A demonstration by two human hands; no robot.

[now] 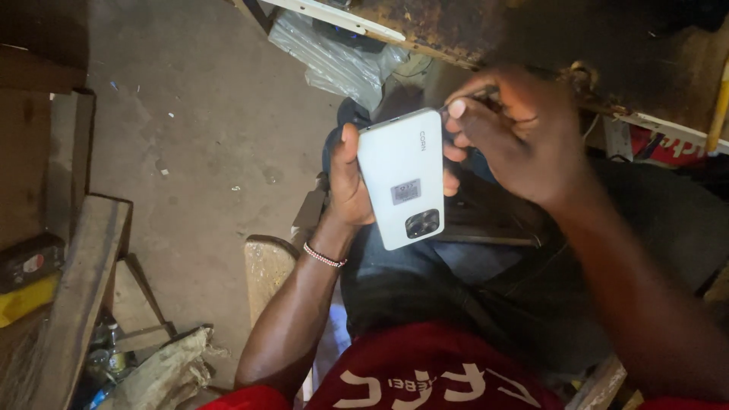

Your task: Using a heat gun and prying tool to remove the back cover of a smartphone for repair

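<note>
One floor: bare concrete floor (205, 152), dusty, with wooden planks (83, 288) at your left.
One phone: the white phone (402, 178) sits back-up over your lap.
Left hand: your left hand (349, 190) wraps its edge, fingers closed around it.
Right hand: your right hand (516, 133) pinches at the phone's top corner; what it grips, you cannot tell.
One bracelet: beaded bracelet (325, 257) on your left wrist.

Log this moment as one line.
left hand: holds white phone, back up | right hand: pinches at phone's top edge | wrist: beaded bracelet | setting: seated, concrete floor
</note>
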